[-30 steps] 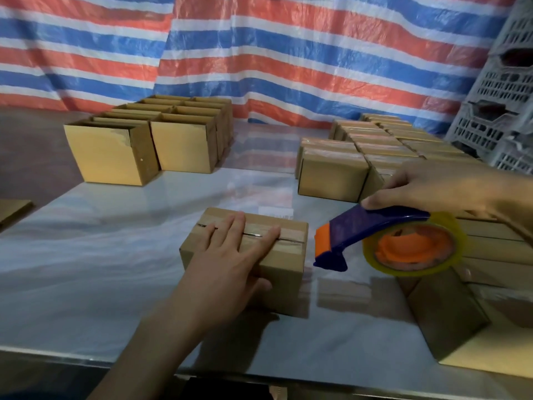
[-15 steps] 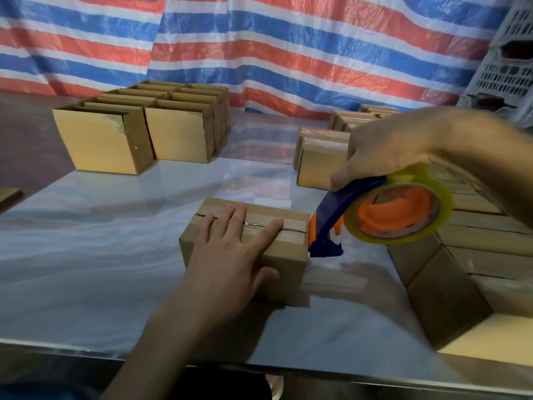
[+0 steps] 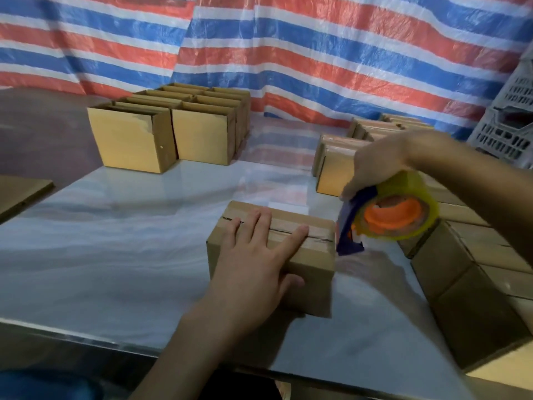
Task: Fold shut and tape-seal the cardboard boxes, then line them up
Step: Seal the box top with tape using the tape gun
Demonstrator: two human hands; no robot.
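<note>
A small cardboard box [image 3: 313, 268] lies in front of me with its top flaps folded shut and the seam showing. My left hand [image 3: 255, 264] presses flat on its top, fingers spread, thumb down the near side. My right hand [image 3: 375, 166] grips a tape dispenser [image 3: 388, 219] with a blue handle, orange hub and yellowish tape roll. The dispenser's blue nose touches the box's right end at the seam.
Open boxes [image 3: 173, 131] stand in rows at the back left. Closed boxes [image 3: 476, 255] run in rows along the right side, up to the back. A grey plastic crate [image 3: 510, 122] stands at far right. Flat cardboard [image 3: 20, 194] lies at the left edge.
My right hand has swung the tape dispenser left and down until its nose reaches the box's right end. My left hand has stayed pressed on the box top.
</note>
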